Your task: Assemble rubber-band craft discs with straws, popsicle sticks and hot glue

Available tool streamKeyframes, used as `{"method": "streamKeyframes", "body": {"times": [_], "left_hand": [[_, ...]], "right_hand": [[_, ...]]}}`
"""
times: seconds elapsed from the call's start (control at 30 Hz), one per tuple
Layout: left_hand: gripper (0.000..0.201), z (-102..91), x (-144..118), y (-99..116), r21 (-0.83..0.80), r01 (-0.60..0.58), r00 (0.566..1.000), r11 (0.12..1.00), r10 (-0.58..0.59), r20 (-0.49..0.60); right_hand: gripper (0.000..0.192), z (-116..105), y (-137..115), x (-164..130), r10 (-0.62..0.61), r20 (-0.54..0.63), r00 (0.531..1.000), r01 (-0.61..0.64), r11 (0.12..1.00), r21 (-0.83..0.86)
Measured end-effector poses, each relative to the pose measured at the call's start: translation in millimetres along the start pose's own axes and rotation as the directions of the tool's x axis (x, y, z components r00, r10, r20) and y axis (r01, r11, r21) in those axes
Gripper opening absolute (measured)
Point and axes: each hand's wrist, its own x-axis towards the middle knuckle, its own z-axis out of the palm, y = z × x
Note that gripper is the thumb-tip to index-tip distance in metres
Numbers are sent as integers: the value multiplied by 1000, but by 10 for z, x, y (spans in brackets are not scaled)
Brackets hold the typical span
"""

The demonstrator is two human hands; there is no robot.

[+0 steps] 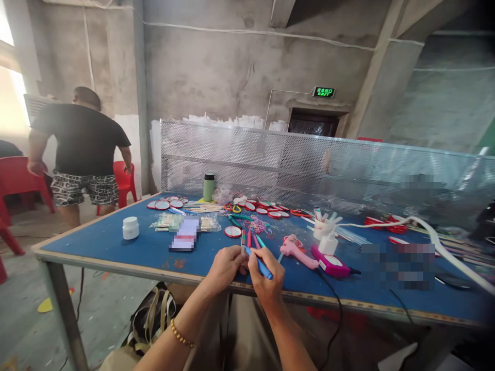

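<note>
My right hand [267, 273] is closed around a blue marker pen [264, 269], its tip turned toward my left hand. Closed too, my left hand [228, 264] pinches a small flat stick [243, 240] with green and red colour on its upper end. Both hands are close together over the table's front edge. Just beyond them lie a red marker pen [249, 239] and a teal marker pen [260, 240]. A round red-rimmed disc [232, 232] rests behind my left hand. Right of my hands is a pink glue gun [299, 252].
A magenta box [329, 264], white bottle [328, 243] and white cup [322, 229] stand right. Leftward are a phone [185, 234], bagged sticks [211, 222] and a white jar [130, 228]. A green flask [209, 187] stands behind. A person [83, 149] stands beyond the table.
</note>
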Motion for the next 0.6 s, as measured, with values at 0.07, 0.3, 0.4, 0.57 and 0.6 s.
{"method": "streamKeyframes", "body": {"times": [0.07, 0.3, 0.4, 0.57, 0.6], "left_hand": [[32, 2, 0, -8, 10, 0, 1000, 1000, 0, -2], [33, 8, 0, -17, 26, -18, 1000, 999, 18, -18], [32, 8, -6, 0, 17, -6, 1000, 1000, 6, -9], [31, 10, -9, 1, 14, 4, 1000, 1000, -3, -10], [30, 8, -7, -2, 8, 4, 1000, 1000, -4, -7]], "right_hand": [[11, 1, 1, 1, 1, 7, 1000, -1, 1000, -2], [11, -2, -2, 1, 8, 26, 1000, -9, 1000, 11], [11, -3, -3, 2, 7, 16, 1000, -7, 1000, 13], [10, -3, -10, 17, -14, 2, 1000, 14, 1000, 12], [10, -3, -12, 20, -14, -1, 1000, 14, 1000, 9]]}}
